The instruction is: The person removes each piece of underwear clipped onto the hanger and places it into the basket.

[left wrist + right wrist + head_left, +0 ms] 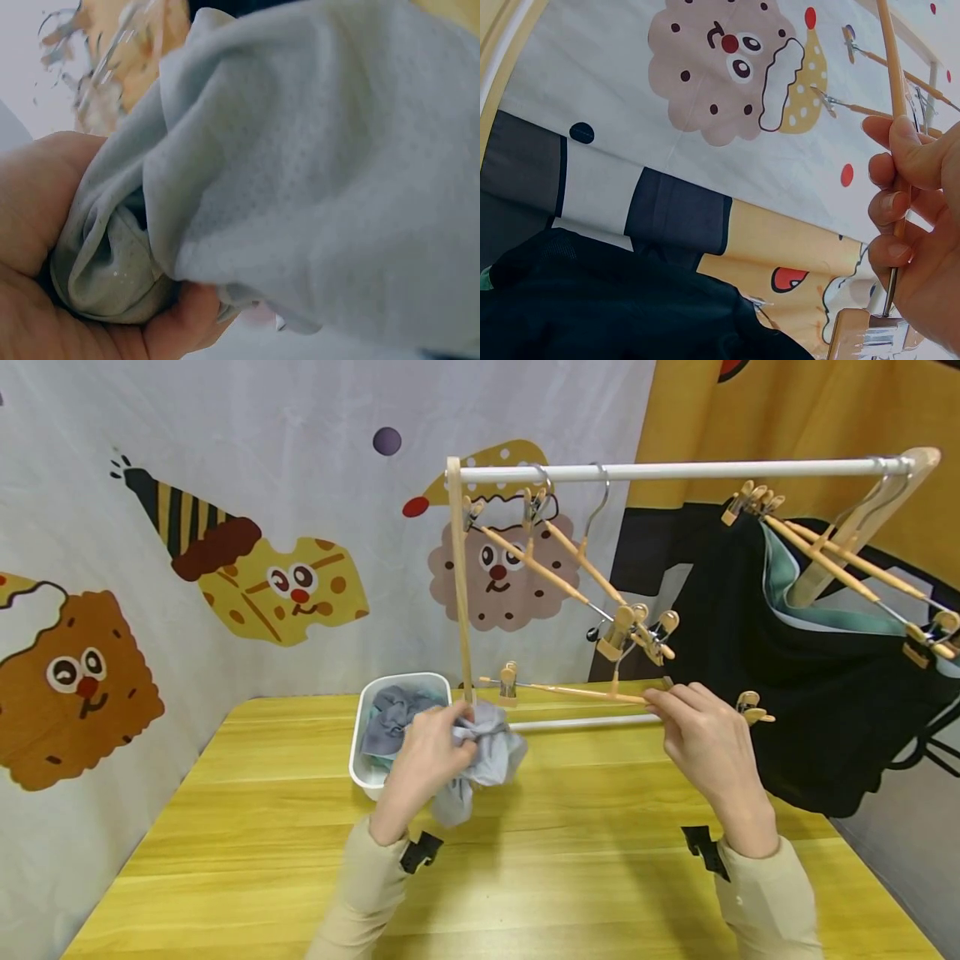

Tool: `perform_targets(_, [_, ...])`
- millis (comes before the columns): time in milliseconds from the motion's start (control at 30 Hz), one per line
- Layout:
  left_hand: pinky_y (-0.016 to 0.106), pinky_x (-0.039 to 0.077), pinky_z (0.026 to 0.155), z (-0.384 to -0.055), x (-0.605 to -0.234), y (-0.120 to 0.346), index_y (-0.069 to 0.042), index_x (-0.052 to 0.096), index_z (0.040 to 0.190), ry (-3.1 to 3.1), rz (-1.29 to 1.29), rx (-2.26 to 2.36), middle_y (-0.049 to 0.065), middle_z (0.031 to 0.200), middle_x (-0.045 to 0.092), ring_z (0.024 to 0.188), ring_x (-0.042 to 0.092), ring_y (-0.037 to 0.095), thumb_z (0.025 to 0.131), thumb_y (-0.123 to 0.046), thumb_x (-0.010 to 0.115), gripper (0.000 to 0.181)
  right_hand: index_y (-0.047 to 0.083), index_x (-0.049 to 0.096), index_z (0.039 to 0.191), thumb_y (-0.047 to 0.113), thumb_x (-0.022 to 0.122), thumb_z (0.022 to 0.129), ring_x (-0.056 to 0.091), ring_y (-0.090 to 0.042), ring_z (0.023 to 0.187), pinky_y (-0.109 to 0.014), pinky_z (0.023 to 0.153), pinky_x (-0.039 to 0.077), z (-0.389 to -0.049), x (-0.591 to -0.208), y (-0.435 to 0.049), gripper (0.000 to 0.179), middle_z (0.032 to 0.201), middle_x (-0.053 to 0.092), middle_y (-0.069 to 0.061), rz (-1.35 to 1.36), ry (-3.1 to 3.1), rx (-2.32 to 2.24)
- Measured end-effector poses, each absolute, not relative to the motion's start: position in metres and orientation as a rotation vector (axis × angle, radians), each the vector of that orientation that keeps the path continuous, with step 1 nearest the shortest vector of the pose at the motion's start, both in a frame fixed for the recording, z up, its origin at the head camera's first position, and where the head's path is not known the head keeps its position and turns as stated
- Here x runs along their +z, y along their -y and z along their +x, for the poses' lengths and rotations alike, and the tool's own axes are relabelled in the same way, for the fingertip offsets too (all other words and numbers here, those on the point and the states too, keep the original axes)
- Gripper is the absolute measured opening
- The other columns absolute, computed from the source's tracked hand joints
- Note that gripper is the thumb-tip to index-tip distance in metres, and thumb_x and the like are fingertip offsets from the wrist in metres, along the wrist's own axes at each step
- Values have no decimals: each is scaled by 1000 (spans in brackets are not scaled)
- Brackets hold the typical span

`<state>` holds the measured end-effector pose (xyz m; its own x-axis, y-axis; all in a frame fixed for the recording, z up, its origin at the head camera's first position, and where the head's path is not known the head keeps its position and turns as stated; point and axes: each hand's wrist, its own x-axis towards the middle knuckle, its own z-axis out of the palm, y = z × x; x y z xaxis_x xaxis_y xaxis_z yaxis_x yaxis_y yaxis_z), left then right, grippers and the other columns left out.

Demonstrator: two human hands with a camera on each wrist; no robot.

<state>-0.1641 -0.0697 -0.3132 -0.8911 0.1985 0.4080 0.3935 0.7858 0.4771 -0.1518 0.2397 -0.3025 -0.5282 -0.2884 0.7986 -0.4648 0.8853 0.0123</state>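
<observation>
My left hand (426,750) grips a bunched light grey cloth garment (491,750) beside the white basin, above the table. In the left wrist view the crumpled grey fabric (315,172) fills most of the picture, gathered between thumb and fingers (184,319). Its exact kind of garment cannot be told from the folds. My right hand (705,745) holds a wooden clip hanger (573,692) by its bar, roughly level, below the rack's top rail. One clip (508,685) is at its left end; another clip (851,334) shows close to my right hand in the right wrist view.
A rack with a white top rail (675,469) stands on the wooden table (525,877). Empty clip hangers (555,578) hang at its left; black clothing (712,668) hangs at its right. The white basin (358,752) contains more grey cloth (393,718).
</observation>
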Motion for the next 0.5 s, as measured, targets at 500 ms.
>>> perform_targets(500, [53,47,67,-213,-309,137,-3,62,98,2387,82,-825,26,90,62,80,58,45,75,-6,62,23,1,73,93,-15,70,71,45,-17,62,-29,49,39,-152,-302,-240,28,72,65,-10,529,2170,256])
